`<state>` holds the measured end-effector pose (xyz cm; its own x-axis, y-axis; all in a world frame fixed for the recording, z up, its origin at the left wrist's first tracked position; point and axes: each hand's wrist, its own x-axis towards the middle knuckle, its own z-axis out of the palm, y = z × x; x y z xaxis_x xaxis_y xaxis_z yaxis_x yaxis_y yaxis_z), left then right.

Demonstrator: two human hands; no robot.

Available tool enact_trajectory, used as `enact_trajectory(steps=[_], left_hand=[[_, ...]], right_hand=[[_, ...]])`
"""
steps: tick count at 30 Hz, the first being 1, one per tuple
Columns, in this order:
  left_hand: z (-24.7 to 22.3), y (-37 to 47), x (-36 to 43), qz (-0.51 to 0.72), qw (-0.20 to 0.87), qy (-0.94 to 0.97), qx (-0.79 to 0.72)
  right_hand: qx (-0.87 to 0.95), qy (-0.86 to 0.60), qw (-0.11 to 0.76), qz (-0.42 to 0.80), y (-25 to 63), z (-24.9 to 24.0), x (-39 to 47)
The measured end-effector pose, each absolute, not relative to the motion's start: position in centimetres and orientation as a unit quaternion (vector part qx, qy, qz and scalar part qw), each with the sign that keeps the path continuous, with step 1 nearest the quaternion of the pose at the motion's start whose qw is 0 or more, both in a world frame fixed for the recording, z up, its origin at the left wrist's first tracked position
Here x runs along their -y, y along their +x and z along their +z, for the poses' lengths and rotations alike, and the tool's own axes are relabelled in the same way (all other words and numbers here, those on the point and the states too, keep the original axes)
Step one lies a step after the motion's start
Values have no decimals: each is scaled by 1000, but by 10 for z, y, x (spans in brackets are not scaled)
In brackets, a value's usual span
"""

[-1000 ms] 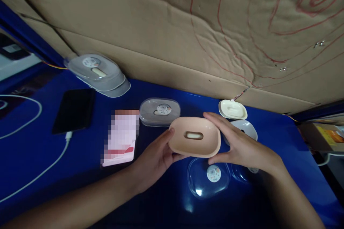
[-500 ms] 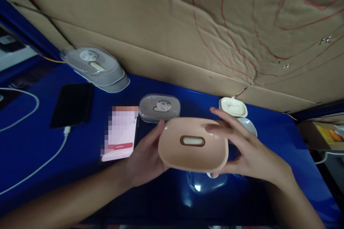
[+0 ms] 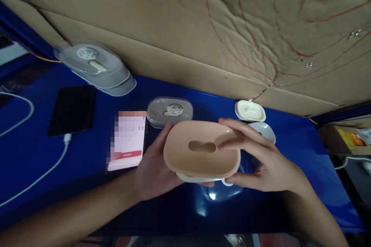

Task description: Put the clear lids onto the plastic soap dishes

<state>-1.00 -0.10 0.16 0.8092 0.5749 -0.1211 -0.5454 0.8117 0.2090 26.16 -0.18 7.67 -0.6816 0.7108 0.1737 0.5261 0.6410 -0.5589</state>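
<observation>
A peach oval soap dish (image 3: pixel 203 164) with a long slot in its floor is held up over the table, its inside towards me. Below its front edge shows the rim of a pale tray (image 3: pixel 194 178). My left hand (image 3: pixel 152 171) is closed round the left side, with fingers under the tray. On the right, my right hand (image 3: pixel 268 158) grips the peach dish, a fingertip inside it near the slot and the thumb at its lower right edge. Under them lies a clear plastic cover (image 3: pixel 217 195) with a white round label, partly hidden.
Behind stand a boxed grey soap dish (image 3: pixel 169 112), a stack of grey dishes (image 3: pixel 98 65), a cream dish (image 3: pixel 250 110) and a white dish (image 3: pixel 265 131). At left lie a lit phone (image 3: pixel 127 142) and a black phone (image 3: pixel 72 110) with a white cable. Cardboard (image 3: pixel 159 27) walls the back.
The white bar that showed in the slot is no longer visible there. The pale tray's rim now shows below the peach dish. The view has shifted slightly.
</observation>
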Motion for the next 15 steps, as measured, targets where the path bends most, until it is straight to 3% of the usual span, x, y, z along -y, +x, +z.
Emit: enact_trajectory(steps=[15], left_hand=[[-1, -14, -1, 311, 918, 138, -206]], right_hand=[[894, -371, 96, 233, 259, 73, 9]])
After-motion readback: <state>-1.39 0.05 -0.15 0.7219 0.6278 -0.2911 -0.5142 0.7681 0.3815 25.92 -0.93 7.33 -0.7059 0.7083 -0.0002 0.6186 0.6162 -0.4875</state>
